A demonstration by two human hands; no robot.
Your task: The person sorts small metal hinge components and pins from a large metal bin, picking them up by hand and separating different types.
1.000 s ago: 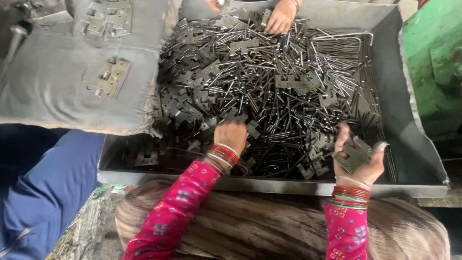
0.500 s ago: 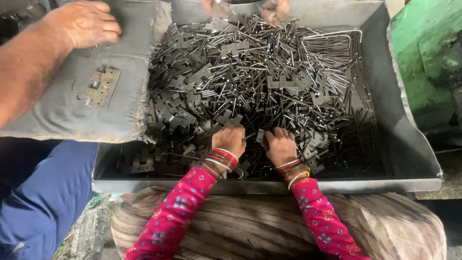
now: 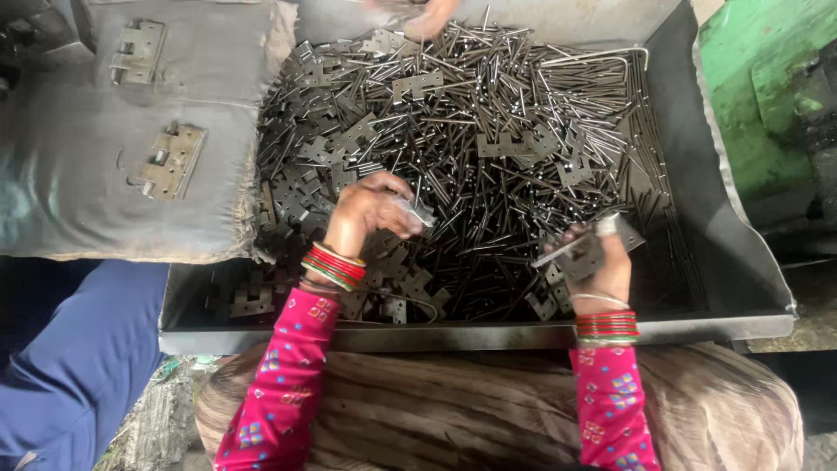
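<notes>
Hands parted since earlier: left hand point(image 3: 370, 209) pinching small metal piece point(image 3: 417, 212), right hand point(image 3: 602, 266) gripping hinge plate point(image 3: 586, 246) over tray point(image 3: 750, 262).

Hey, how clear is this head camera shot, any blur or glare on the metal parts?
Head view: mostly sharp; soft glints on the pins and hinge leaves; slight blur on the left hand; another person's hand at the top edge is smeared; right hand is crisp.

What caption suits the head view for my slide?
Left hand and right hand each lift hinge parts from a metal tray of pins.
</notes>
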